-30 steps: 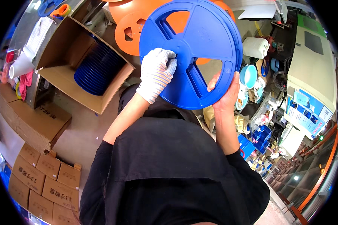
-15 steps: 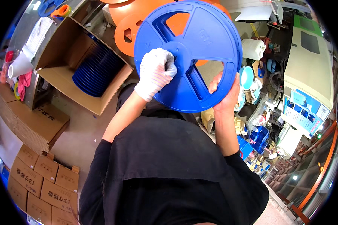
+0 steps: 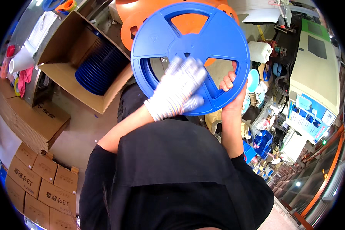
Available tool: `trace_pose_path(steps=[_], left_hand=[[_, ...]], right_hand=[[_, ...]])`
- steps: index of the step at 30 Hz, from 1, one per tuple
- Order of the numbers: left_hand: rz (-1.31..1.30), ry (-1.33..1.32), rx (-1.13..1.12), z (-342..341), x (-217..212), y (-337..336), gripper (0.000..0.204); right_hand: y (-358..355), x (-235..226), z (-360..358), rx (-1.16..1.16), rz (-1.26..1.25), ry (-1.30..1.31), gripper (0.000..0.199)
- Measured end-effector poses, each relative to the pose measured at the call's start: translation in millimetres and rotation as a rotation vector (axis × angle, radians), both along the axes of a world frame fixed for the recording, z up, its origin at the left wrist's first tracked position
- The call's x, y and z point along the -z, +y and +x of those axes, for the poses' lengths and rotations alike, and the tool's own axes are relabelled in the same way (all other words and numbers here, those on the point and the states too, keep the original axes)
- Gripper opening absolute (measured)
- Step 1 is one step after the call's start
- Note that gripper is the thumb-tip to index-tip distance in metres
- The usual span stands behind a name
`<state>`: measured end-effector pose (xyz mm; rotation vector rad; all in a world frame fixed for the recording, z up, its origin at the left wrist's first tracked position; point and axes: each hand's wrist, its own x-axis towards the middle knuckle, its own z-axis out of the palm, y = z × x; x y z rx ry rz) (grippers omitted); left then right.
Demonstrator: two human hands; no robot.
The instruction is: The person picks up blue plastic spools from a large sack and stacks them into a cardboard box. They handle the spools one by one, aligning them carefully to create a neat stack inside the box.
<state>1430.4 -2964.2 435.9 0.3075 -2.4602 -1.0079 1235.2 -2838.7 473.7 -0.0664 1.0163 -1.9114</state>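
blue reel held up flat-on before the chest | right hand clasped on its lower right rim | gloved left hand blurred, fingers spread, laid over its face below the hub, nearer

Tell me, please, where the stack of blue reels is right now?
The stack of blue reels stands inside the open cardboard box, upper left in the head view, left of the blue reel being held.
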Motion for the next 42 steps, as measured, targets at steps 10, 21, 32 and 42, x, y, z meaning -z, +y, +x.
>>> trace_pose_path(steps=[10, 21, 32, 42], left_hand=[[0.016, -0.033, 0.056, 17.3, 1.4, 6.2, 0.067], [-0.08, -0.15, -0.524, 31.7, 41.3, -40.3, 0.04], [0.257, 0.048, -0.862, 104.9, 103.3, -65.6, 0.037], [1.159, -0.074, -0.603, 27.4, 50.5, -55.6, 0.1]], right_hand=[[-4.3, 1.9, 10.9, 0.096, 0.046, -0.17, 0.046], [-5.2, 3.2, 3.4, 0.096, 0.136, -0.049, 0.048], [-37.5, 0.8, -5.2, 0.096, 0.081, 0.005, 0.049], [-103.7, -2.5, 89.8, -0.066, 0.356, 0.399, 0.056]])
